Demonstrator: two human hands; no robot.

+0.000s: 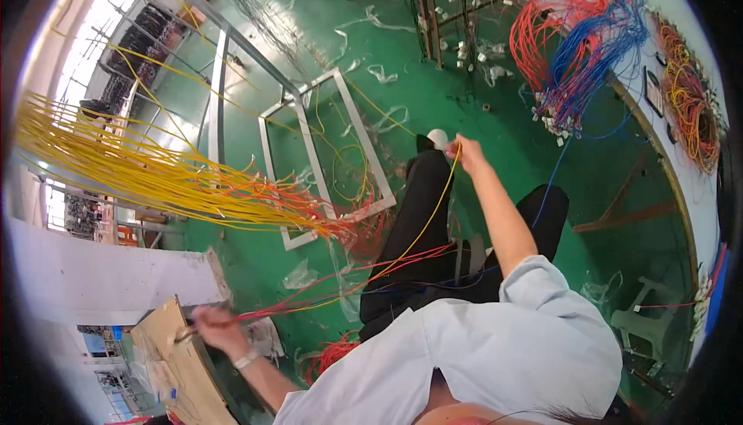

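A glossy green workshop floor (464, 100), littered with white plastic scraps (383, 74), spread below. The right hand (467, 151) pinched a thin yellow wire (422, 227); the left hand (215, 324) gripped a red wire bundle (325, 293) beside a brown cardboard sheet (174, 363). Hanging yellow wires (155, 177) crossed a white metal frame (325, 154).

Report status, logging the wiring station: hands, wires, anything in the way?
Left hand shut on red wire bundle by cardboard. Right hand out front, pinching yellow wire. Yellow wire fan at left, apart from both hands.
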